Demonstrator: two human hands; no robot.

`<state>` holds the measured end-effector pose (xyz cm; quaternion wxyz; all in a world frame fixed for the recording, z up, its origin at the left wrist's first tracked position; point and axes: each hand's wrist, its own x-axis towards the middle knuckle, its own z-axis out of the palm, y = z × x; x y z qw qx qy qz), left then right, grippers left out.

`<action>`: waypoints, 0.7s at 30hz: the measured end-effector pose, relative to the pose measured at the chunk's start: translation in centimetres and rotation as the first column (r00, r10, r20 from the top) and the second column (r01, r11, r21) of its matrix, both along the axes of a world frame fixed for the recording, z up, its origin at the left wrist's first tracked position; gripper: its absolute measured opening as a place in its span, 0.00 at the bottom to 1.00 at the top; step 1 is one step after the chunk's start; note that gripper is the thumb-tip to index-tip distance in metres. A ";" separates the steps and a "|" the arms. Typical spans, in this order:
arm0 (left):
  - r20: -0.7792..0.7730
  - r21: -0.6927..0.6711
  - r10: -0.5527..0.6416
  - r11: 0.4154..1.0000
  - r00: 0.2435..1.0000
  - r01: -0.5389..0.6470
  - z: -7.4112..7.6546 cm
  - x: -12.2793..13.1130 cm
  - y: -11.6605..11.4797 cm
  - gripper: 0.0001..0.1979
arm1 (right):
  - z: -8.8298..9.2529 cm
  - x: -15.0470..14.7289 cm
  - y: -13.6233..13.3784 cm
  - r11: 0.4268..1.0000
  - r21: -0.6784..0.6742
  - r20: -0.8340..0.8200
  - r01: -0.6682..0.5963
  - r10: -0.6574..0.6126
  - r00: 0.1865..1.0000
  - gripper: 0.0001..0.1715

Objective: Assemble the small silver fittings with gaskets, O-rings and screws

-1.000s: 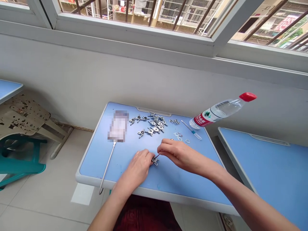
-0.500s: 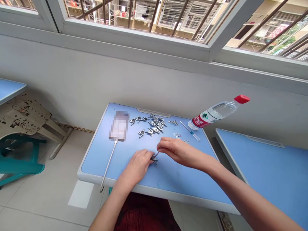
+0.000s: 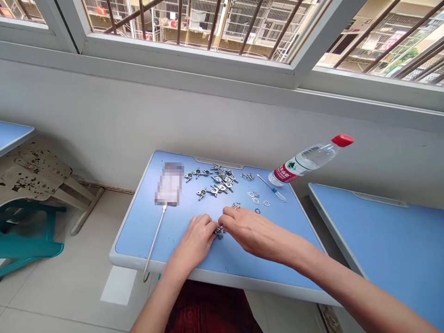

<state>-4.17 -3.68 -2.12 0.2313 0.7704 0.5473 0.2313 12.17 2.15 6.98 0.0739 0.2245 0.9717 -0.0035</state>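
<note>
A barred window [image 3: 187,60] runs across the top of the view, above a pale wall [image 3: 208,125] and a tiled floor [image 3: 58,296]. A teal stool [image 3: 27,245] stands on the floor at the left, and blue desks sit to either side: a left desk [image 3: 10,136] and a right desk [image 3: 354,203]. The middle desk [image 3: 135,240] stands against the wall in front of the person. On it, a plastic bottle [image 3: 301,163] with a red cap [image 3: 342,140] lies tilted near the far right corner, its neck reaching out past the desk edge. A pixel-blurred object [image 3: 169,183] lies at the far left, with a thin white cable [image 3: 154,243] running from it toward the near edge. Metal wing pieces [image 3: 218,182] lie heaped near the far edge, beside a small screwdriver [image 3: 272,188] and flat metal rings [image 3: 255,197]. The left hand [image 3: 196,240] curls closed, pinching a small metal part [image 3: 219,232] near the middle of the desk. The right hand [image 3: 256,233] stretches across with slightly parted fingers, touching that part; whether it pinches, I cannot tell.
</note>
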 end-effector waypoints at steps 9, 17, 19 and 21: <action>-0.046 0.086 0.022 0.996 0.999 -0.018 -0.6 0.8 0.3 0.08 | -0.9 0.0 -0.2 0.986 0.130 0.015 -0.109 0.108 0.994 0.15; -0.097 0.105 0.003 0.994 0.995 0.008 -0.6 1.0 0.3 0.08 | -0.1 -1.0 -0.4 0.985 0.168 0.117 -0.042 0.022 0.993 0.10; -0.089 0.091 -0.005 0.996 0.996 0.013 -0.7 1.0 0.4 0.07 | 0.1 -1.0 -0.5 0.987 0.152 0.102 -0.046 0.031 0.994 0.10; -0.083 0.085 -0.010 0.996 0.996 0.017 -0.8 1.0 0.4 0.06 | -0.1 -0.9 -0.4 0.991 0.129 0.094 -0.044 0.032 0.995 0.13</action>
